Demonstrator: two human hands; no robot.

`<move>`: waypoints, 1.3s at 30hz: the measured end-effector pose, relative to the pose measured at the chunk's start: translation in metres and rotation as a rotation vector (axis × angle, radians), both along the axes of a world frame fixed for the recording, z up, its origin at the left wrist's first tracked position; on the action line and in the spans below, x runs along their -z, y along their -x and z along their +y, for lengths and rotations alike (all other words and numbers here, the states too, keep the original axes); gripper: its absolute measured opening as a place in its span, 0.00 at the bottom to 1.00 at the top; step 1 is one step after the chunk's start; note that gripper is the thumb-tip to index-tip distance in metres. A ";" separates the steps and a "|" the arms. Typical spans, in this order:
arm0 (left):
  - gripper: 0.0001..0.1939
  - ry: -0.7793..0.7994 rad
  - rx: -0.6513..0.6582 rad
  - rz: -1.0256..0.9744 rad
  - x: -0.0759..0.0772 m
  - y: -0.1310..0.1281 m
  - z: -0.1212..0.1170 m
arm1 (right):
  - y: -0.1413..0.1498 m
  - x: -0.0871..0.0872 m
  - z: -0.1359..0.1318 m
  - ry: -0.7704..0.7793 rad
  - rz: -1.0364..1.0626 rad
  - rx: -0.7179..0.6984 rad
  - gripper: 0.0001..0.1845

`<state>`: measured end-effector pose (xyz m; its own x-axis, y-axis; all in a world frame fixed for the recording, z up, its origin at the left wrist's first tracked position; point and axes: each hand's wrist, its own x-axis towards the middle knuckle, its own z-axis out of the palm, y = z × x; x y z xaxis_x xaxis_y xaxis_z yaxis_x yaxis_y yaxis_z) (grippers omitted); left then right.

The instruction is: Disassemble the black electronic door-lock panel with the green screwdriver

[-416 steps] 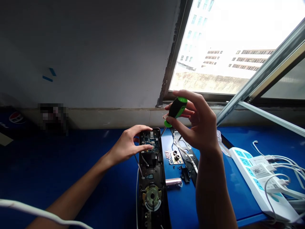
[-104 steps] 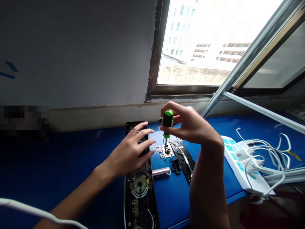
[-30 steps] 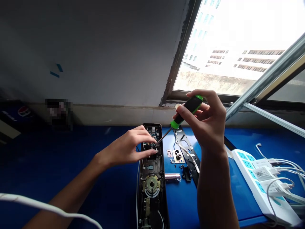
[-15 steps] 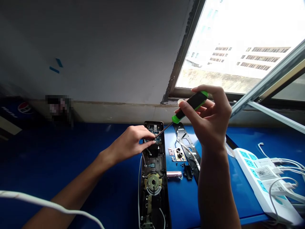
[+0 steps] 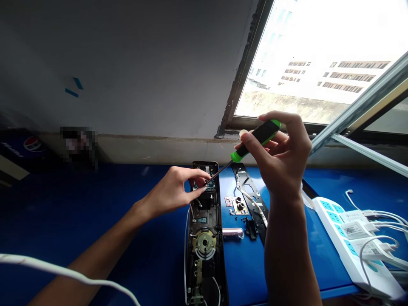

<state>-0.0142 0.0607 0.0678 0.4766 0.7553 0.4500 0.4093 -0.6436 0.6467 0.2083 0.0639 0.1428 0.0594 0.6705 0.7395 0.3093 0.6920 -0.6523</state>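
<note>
Screwdriver (image 5: 259, 137), green-and-black handle, thin metal shaft: grasped in the right hand (image 5: 283, 157), its fingers (image 5: 274, 116) closed around the handle, shaft slanting down and left, tip among the left fingertips at the circuit board.

Left hand (image 5: 170, 193): reaching over the upper end of the lock body, fingers (image 5: 198, 182) curled on or just above the board. Whether they pinch anything small cannot be told.

Electronic door lock body (image 5: 204, 250), dark housing, open, lying lengthwise on the blue surface (image 5: 95, 191), directly below the window. Circuit board (image 5: 207, 183) at its far end; brass-coloured spindle mechanism (image 5: 204, 243) nearer the person; wires beside and within it.

Black metal mounting plate (image 5: 251, 199), just right of the lock, white cable (image 5: 250, 200) across it.

Small parts, right of the lock: tan plate with knob (image 5: 239, 205), red board (image 5: 228, 201), loose screws (image 5: 244, 219), pink cylinder (image 5: 232, 232).

Power strip (image 5: 331, 227), white with teal sockets, at far right, plug-in adapters (image 5: 353, 229) and white cords attached.

Window (image 5: 306, 63) above, frame open.
</note>
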 end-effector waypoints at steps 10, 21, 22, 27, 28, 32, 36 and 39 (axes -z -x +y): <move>0.14 0.043 0.007 0.024 -0.003 0.000 -0.002 | -0.004 0.008 0.008 -0.090 0.011 -0.006 0.18; 0.21 -0.002 0.068 0.030 0.001 0.001 -0.001 | -0.005 0.007 0.008 -0.100 0.031 0.006 0.18; 0.21 -0.014 0.065 0.027 0.002 0.001 -0.001 | -0.005 0.007 0.008 -0.097 0.030 0.009 0.18; 0.20 -0.044 0.059 0.019 0.004 0.002 0.000 | -0.005 0.007 0.008 -0.092 0.032 0.001 0.18; 0.20 -0.041 0.064 0.022 0.003 0.002 0.000 | -0.005 0.007 0.008 -0.092 0.034 -0.010 0.18; 0.21 0.001 0.098 0.045 0.002 0.003 0.000 | -0.005 0.006 0.006 -0.076 0.009 -0.117 0.21; 0.22 -0.011 0.100 0.044 0.004 0.003 0.000 | -0.004 0.006 0.006 -0.086 0.009 -0.173 0.23; 0.22 -0.040 0.096 0.023 0.006 0.002 0.001 | -0.004 0.006 0.007 -0.097 0.024 -0.119 0.24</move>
